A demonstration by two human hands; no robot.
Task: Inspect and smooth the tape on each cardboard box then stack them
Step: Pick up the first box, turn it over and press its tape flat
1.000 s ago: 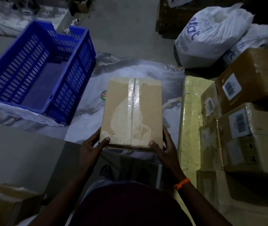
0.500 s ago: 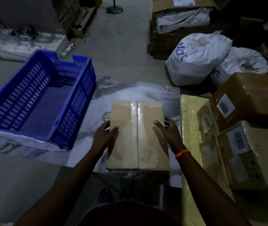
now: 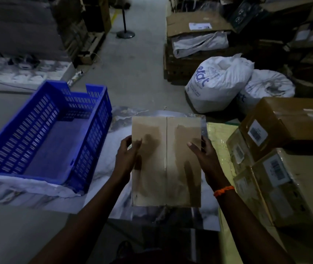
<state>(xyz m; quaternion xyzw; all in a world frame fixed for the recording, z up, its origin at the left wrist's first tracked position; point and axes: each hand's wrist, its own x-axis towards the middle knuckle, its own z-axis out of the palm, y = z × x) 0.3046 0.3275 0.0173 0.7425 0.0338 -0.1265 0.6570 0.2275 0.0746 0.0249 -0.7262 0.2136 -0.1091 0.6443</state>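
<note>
A flat brown cardboard box (image 3: 166, 161) sits in front of me with a strip of clear tape running down its middle seam. My left hand (image 3: 128, 155) grips its left edge, thumb on top. My right hand (image 3: 202, 154), with an orange band at the wrist, grips the right edge the same way. A pile of taped, labelled cardboard boxes (image 3: 285, 168) stands close on the right.
An empty blue plastic crate (image 3: 43, 134) stands on the left. A marbled sheet (image 3: 113, 168) covers the surface under the box. Two white sacks (image 3: 222, 82) lie behind, and a yellow wrapped package (image 3: 219, 134) lies beside the pile. Cartons line the aisle beyond.
My hands have slid from the box's near end up along its sides. The view has tilted up, showing more of the aisle.
</note>
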